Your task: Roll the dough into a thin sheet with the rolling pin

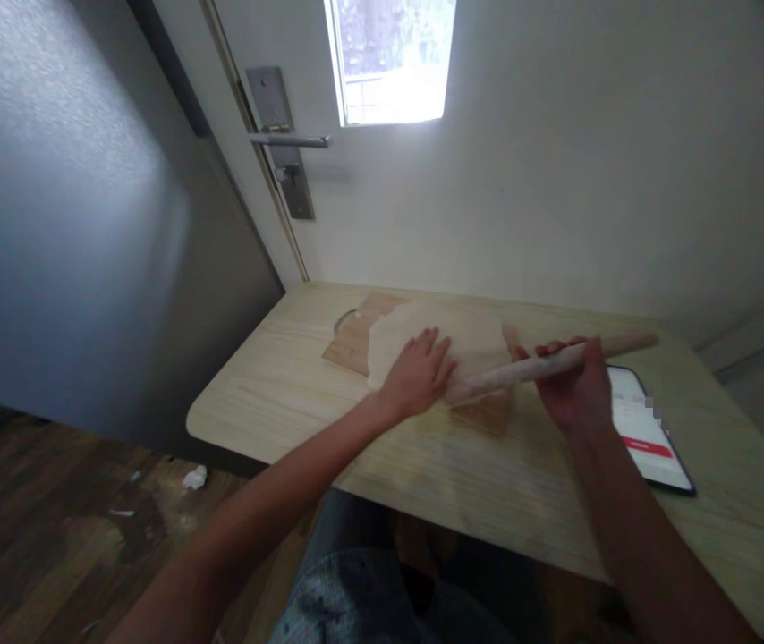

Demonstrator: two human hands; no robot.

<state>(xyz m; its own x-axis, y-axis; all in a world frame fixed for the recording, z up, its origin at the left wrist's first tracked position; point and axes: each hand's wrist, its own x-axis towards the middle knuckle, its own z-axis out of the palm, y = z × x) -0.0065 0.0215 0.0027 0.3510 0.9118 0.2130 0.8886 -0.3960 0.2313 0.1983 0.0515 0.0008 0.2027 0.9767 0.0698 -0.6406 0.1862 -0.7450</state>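
Dough point(472, 335) on wooden board point(350, 344), left fingers point(425, 345) slightly apart on it, right fingers point(595, 358) gripping rolling pin point(504, 377)

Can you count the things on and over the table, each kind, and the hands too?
Hands: 2 (left hand, right hand)
Rolling pin: 1
Dough sheet: 1
Wooden board: 1
Phone or tablet: 1
Total: 6

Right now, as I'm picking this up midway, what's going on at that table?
The person's left hand rests spread on a flat sheet of dough, which covers much of a wooden board on the table. The right hand grips a rolling pin, held at a slant with its far-left end by the left hand; I can't tell whether it touches the dough. A lit phone lies beside the right forearm.
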